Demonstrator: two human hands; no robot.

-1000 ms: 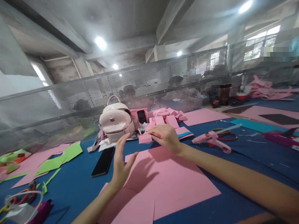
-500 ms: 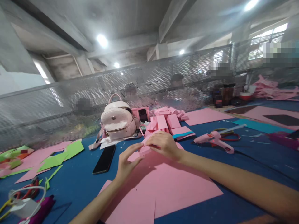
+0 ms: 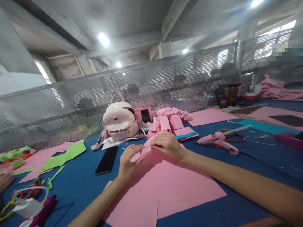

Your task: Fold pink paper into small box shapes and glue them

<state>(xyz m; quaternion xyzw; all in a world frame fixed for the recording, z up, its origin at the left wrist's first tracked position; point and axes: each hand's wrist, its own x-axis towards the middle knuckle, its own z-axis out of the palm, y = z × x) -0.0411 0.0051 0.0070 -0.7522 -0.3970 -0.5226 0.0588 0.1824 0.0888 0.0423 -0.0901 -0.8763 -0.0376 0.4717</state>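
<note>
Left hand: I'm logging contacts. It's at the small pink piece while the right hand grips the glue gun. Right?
Not quite: the left hand is there, but the head view shows the right hand also at the small pink piece; the glue gun lies untouched.

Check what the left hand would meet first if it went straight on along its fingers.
The small pink paper piece, right at the left hand's fingertips; the right hand comes next. Depth is unclear, so I can't confirm whether the fingertips touch the paper.
</note>
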